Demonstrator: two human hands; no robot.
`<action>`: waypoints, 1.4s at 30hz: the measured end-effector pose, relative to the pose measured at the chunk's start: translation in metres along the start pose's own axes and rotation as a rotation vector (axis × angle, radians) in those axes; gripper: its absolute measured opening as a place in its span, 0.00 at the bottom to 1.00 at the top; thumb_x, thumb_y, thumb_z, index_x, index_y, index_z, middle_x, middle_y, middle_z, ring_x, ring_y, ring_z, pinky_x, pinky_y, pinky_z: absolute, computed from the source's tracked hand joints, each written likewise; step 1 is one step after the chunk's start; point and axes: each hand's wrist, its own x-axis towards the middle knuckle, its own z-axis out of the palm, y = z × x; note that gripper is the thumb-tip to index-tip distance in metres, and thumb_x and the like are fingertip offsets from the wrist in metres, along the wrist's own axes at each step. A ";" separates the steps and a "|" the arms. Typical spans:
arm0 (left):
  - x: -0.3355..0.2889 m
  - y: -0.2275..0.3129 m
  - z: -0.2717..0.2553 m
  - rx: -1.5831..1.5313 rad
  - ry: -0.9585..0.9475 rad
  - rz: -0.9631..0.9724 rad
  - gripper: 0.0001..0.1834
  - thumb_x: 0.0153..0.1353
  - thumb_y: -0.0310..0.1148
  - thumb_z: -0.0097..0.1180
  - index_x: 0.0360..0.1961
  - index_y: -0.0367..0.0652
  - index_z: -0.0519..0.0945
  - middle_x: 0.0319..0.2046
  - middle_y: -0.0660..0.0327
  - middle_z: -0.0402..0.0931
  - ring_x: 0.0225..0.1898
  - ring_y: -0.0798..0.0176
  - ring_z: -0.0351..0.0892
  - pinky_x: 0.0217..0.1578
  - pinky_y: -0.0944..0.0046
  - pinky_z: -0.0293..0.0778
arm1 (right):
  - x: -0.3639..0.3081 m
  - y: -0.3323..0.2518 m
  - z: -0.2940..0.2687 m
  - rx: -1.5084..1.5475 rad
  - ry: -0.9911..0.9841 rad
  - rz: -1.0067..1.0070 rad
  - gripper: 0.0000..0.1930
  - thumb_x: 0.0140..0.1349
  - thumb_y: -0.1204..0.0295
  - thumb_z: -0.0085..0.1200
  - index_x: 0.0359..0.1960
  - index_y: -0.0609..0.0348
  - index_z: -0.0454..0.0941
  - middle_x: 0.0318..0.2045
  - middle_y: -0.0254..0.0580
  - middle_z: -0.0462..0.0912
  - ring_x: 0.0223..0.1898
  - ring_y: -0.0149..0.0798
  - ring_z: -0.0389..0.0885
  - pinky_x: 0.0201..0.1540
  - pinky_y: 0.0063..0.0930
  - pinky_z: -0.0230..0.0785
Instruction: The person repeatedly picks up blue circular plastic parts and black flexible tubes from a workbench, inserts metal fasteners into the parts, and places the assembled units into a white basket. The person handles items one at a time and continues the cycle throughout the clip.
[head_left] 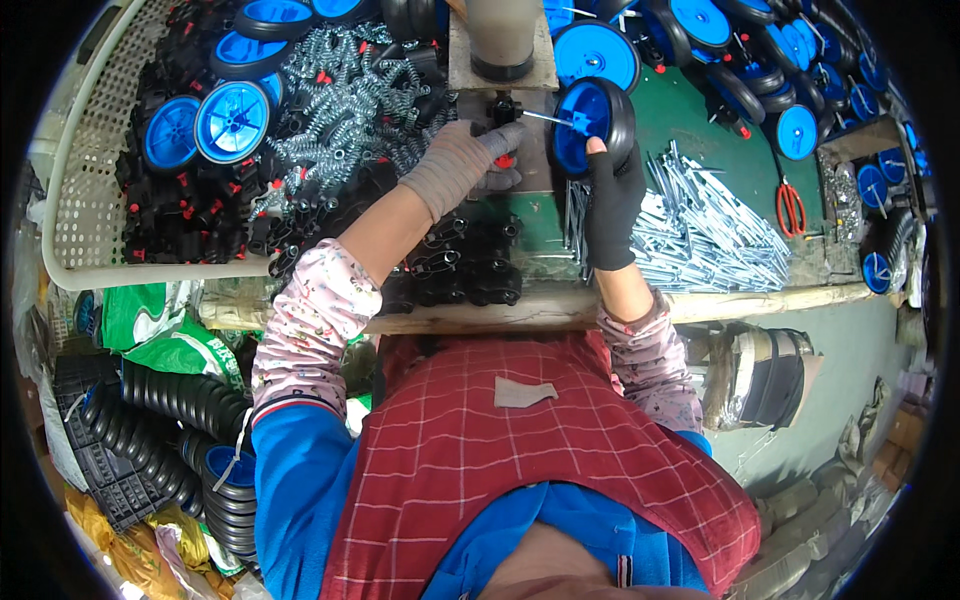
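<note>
My right hand (614, 205), in a dark glove with a bare thumb tip, grips a blue wheel with a black tyre (578, 100) at its edge. A thin metal rod (545, 118) points left from the wheel's hub. Its tip is close to a small black plastic part (504, 109); whether they touch I cannot tell. My left hand (485, 150), in a grey glove, has its fingers closed around that part, with a red bit showing by the fingers. Both hands are in front of a metal press column (501, 40), and my left fingers partly hide the black part.
A perforated tray (85, 215) at left holds springs (335, 100), black parts and blue wheels. Loose metal rods (705, 225) lie right of my right hand, with red-handled scissors (790, 208) beyond. More wheels (797, 130) pile up at far right. Black parts (460, 270) line the wooden front edge.
</note>
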 end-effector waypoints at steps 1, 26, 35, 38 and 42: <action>-0.001 0.000 -0.001 0.024 -0.014 0.018 0.24 0.58 0.45 0.69 0.47 0.39 0.78 0.37 0.60 0.79 0.33 0.63 0.85 0.34 0.66 0.85 | -0.003 -0.001 0.003 0.009 -0.006 -0.032 0.28 0.64 0.60 0.61 0.59 0.67 0.72 0.46 0.47 0.82 0.45 0.37 0.78 0.51 0.29 0.69; -0.053 0.013 -0.263 2.226 1.222 0.219 0.09 0.60 0.35 0.53 0.42 0.52 0.78 0.42 0.62 0.79 0.50 0.56 0.78 0.60 0.35 0.59 | 0.205 -0.044 -0.093 -0.675 -0.432 -0.368 0.13 0.69 0.64 0.54 0.45 0.61 0.80 0.34 0.37 0.84 0.34 0.30 0.80 0.40 0.24 0.71; -0.106 0.036 -0.154 1.050 0.827 0.955 0.21 0.63 0.39 0.64 0.48 0.34 0.76 0.39 0.51 0.77 0.40 0.54 0.75 0.48 0.57 0.72 | 0.082 0.052 -0.062 -0.651 -0.782 -0.127 0.15 0.57 0.58 0.63 0.34 0.56 0.78 0.29 0.48 0.83 0.33 0.52 0.82 0.39 0.38 0.73; -0.105 0.008 -0.098 0.674 0.505 0.749 0.24 0.66 0.40 0.61 0.54 0.31 0.74 0.45 0.50 0.78 0.46 0.58 0.75 0.52 0.60 0.71 | 0.069 0.057 -0.051 -0.656 -0.709 -0.222 0.13 0.57 0.60 0.62 0.31 0.55 0.76 0.28 0.50 0.82 0.33 0.56 0.80 0.37 0.41 0.72; -0.085 -0.013 -0.049 -0.013 0.153 0.380 0.32 0.66 0.42 0.54 0.64 0.30 0.67 0.57 0.51 0.74 0.56 0.60 0.75 0.60 0.61 0.69 | 0.059 0.014 -0.041 -0.549 -0.595 -0.048 0.11 0.61 0.65 0.61 0.31 0.59 0.76 0.27 0.45 0.82 0.29 0.42 0.82 0.34 0.34 0.71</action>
